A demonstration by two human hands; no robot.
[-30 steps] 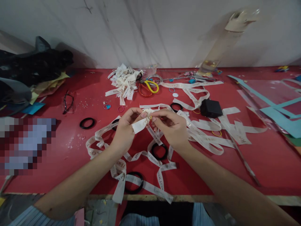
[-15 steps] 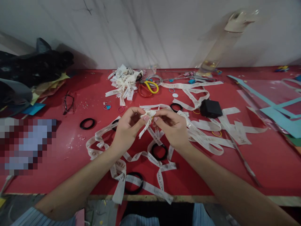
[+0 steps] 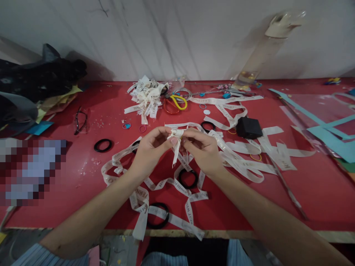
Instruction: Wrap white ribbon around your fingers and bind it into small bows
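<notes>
My left hand and my right hand meet over the middle of the red table. Both pinch a knotted white ribbon between thumb and fingers. One short ribbon end hangs down from the knot, and a small yellow bit shows beside my right fingertips. Under the hands lie loose printed ribbon strips with "best wishes for you" lettering. Among them sits a black ring; another black ring is nearer the front edge. The inner fingers of both hands are partly hidden.
A pile of tied ribbons lies at the back beside yellow-handled scissors. To the right are a black block, more ribbon and light blue paper strips. A spray bottle stands by the wall; glasses lie left.
The hanging ribbon end has swung from lower left to nearly straight down as the knot turned slightly in my fingers. Both hands stay in almost the same place.
</notes>
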